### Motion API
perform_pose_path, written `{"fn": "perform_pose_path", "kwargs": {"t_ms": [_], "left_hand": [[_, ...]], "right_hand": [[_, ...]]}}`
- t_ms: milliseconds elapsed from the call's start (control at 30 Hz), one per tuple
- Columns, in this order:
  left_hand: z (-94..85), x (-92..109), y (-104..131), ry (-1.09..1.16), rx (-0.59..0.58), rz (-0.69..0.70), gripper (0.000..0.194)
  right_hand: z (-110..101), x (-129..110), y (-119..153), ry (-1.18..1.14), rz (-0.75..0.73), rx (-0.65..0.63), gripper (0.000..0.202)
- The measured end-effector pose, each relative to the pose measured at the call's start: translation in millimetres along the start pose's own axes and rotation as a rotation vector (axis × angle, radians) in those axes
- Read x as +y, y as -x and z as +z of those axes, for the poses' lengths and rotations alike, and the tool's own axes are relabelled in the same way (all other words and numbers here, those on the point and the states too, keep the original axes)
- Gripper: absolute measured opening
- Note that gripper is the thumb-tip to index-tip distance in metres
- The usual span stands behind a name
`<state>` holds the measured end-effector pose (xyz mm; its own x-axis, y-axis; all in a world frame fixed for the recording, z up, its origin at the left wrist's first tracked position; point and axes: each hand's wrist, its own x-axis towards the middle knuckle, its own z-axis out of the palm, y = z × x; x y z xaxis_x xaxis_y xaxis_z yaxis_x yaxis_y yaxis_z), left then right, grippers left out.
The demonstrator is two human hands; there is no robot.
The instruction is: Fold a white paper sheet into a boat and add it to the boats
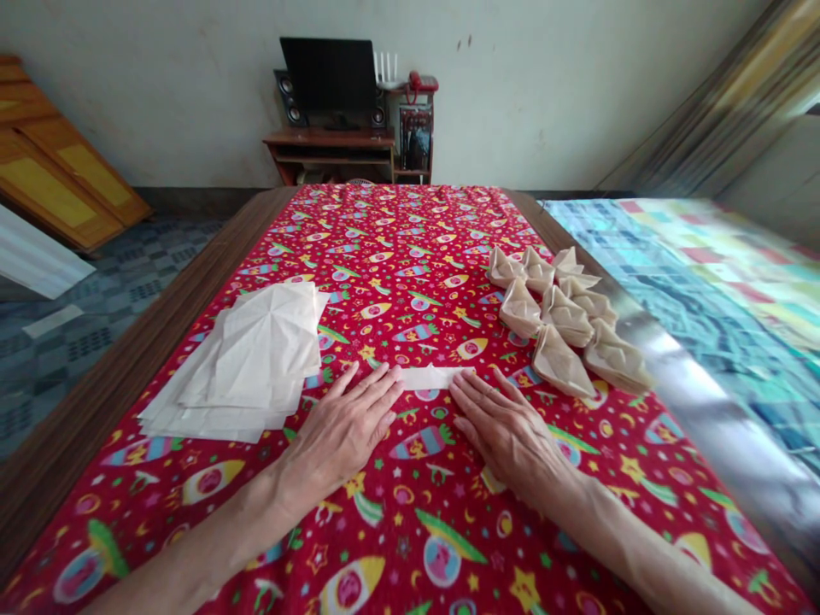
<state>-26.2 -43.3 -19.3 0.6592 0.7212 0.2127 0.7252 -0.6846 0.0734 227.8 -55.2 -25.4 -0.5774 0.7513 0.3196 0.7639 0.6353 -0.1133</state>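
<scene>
A narrow folded strip of whitish paper (430,377) lies flat on the red patterned cloth (410,521), between my two hands. My left hand (352,420) rests palm down with fingers spread, its fingertips on the strip's left end. At the right end, my right hand (503,420) presses down in the same way, fingers outstretched. A stack of creased paper sheets (269,342) is to the left of my left hand. Several folded boat-like paper shapes (562,360) stand grouped to the right, beyond my right hand.
The cloth covers a table with brown edges (115,359). A desk with a monitor (330,81), speakers and a red telephone (423,83) stands by the far wall. A bed with a patchwork cover (692,282) is at right, a wooden cabinet (70,171) at left.
</scene>
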Motion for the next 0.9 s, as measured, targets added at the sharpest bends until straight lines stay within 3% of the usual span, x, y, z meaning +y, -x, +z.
{"fn": "perform_pose_path", "kwargs": {"t_ms": [233, 367, 500, 667, 767, 900], "left_hand": [[2.6, -9, -19, 0.062, 0.176, 0.007, 0.025], [-0.1, -12, -32, 0.067, 0.158, 0.009, 0.022], [0.6, -13, -37, 0.087, 0.172, -0.006, 0.020], [5.0, -16, -39, 0.153, 0.216, -0.008, 0.022], [5.9, -19, -40, 0.169, 0.277, -0.017, 0.026], [7.1, -19, -40, 0.241, 0.397, -0.121, 0.037]], "right_hand": [[7, 18, -21, -0.067, 0.053, 0.133, 0.025], [8, 21, -32, 0.012, 0.118, 0.089, 0.030], [4, 17, -36, -0.117, 0.151, 0.077, 0.021], [7, 16, -38, -0.311, 0.249, 0.095, 0.027], [11, 16, -39, -0.315, 0.291, 0.085, 0.017], [10, 14, -38, -0.225, 0.244, 0.166, 0.004]]}}
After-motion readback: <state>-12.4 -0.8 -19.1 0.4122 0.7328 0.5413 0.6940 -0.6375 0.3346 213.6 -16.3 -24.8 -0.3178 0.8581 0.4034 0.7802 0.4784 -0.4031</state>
